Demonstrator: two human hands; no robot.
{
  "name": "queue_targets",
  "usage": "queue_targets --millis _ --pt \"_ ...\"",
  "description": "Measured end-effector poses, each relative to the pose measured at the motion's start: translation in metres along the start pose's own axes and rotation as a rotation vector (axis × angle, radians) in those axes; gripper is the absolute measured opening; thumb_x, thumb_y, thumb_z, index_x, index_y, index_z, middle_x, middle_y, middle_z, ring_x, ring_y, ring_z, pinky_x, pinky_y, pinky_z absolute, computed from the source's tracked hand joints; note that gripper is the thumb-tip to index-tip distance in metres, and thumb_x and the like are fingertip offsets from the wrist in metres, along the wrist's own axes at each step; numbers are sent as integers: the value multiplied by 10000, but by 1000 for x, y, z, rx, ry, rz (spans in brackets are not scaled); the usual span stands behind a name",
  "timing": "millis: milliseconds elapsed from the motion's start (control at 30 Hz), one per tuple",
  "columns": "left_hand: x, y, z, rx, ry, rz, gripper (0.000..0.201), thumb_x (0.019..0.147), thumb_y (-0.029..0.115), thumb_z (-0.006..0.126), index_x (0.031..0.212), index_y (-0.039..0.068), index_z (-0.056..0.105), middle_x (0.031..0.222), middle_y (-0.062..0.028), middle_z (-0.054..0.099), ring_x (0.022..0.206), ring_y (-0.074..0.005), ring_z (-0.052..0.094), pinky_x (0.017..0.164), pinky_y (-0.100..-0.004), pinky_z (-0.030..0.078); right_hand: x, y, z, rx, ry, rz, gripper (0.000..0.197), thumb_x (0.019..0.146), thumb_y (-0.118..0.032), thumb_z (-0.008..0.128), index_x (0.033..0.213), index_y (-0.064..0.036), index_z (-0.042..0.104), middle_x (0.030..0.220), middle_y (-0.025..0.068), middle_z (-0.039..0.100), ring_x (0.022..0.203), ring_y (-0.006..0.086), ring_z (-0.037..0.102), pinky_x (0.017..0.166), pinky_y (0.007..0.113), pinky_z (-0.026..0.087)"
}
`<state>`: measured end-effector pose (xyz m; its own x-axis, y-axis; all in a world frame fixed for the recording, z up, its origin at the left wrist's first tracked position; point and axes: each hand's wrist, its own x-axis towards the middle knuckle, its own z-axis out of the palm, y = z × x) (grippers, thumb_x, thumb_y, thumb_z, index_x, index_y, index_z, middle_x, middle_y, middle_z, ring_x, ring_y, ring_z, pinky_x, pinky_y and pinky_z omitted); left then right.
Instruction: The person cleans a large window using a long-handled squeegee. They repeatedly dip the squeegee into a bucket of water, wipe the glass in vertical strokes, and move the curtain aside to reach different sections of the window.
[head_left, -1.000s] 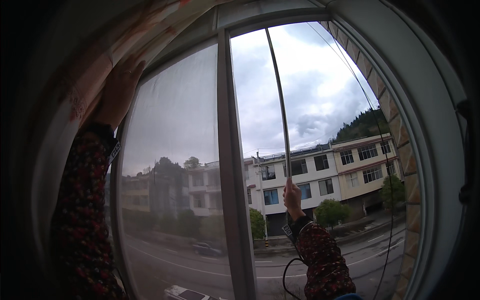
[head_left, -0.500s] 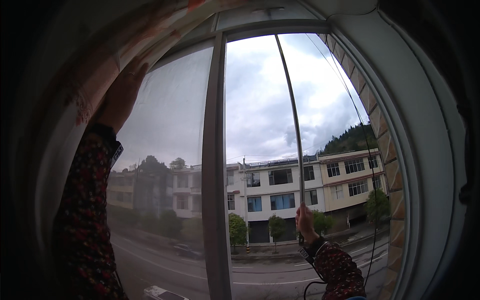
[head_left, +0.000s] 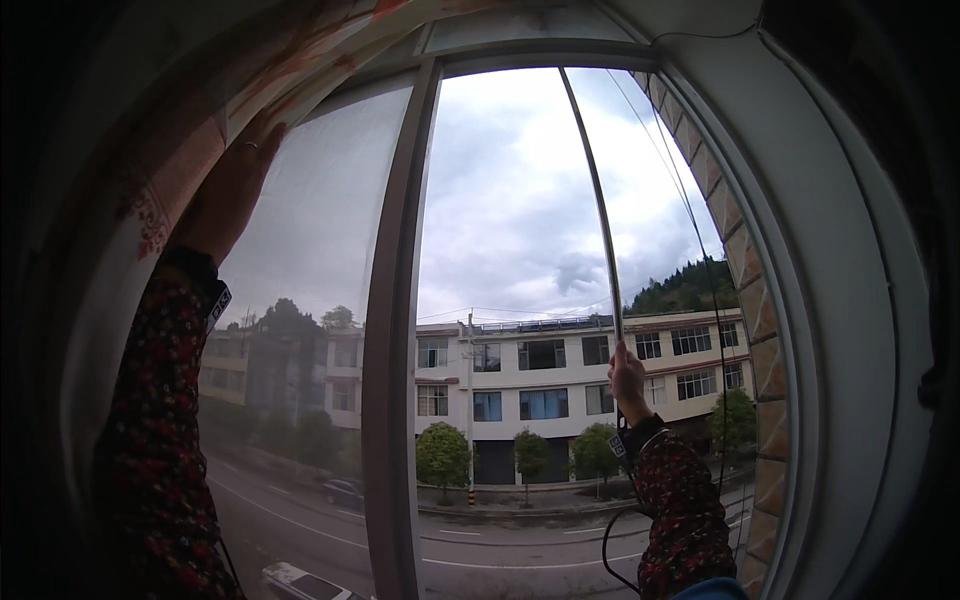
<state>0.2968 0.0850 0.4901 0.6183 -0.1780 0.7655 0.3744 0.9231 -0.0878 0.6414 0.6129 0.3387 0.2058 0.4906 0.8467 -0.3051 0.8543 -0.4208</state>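
Note:
My right hand [head_left: 627, 380] reaches out through the open side of the window, its fingers wrapped round a long thin pole [head_left: 598, 190]. The pole rises from my fist, leaning slightly left, and its upper end passes out of sight behind the top of the window frame [head_left: 540, 57]. High on the left, my left hand [head_left: 222, 195] is raised with fingers stretched upward against the edge of a pale curtain with a reddish pattern [head_left: 300, 75]. A ring shows on one finger; the fingertips are partly lost in the curtain. Beside that hand is the hazy glass pane [head_left: 320, 210].
An upright window post [head_left: 392, 330] divides the pane from the opening. Brown tiles [head_left: 765, 370] edge the outer wall at the right, with dark cables [head_left: 700, 215] hanging nearby. A black cord [head_left: 606, 550] loops beside my right sleeve. Outside are a road and buildings [head_left: 540, 365].
My right hand has moved up and slightly right with the pole. The view has shifted, so the window post sits farther left. My left hand stays at the curtain.

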Motion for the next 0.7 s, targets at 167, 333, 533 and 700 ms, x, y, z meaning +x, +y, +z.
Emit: queue_targets --millis 167,333,533,700 --pt "5 9 -1 -101 53 -12 480 864 -85 437 1320 66 425 1380 -152 407 1173 -274 498 959 -346 473 -156 91 -68 83 -65 1 409 978 -417 416 689 -128 422 503 -55 316 404 48 301 368 230 227" --pt "9 8 -4 -59 2 -14 467 883 -56 421 1335 59 401 1390 -143 398 1198 -276 477 969 -342 461 -149 77 -89 103 -53 49 417 984 -392 415 683 -104 440 518 -44 353 431 41 351 393 225 252" --pt "3 4 -20 28 -52 -33 427 935 10 382 1359 55 368 1404 -98 395 1221 -224 462 1030 -325 410 52 -48 -27 -24 -41 -65 504 960 -464 401 669 -69 518 502 25 469 412 127 457 384 293 357" --pt "3 4 -29 136 -4 31 476 880 -70 435 1338 56 401 1385 -127 407 1148 -253 523 943 -327 482 112 -99 1 -415 186 -211 598 954 -474 347 726 17 599 650 163 594 650 315 573 664 433 439"
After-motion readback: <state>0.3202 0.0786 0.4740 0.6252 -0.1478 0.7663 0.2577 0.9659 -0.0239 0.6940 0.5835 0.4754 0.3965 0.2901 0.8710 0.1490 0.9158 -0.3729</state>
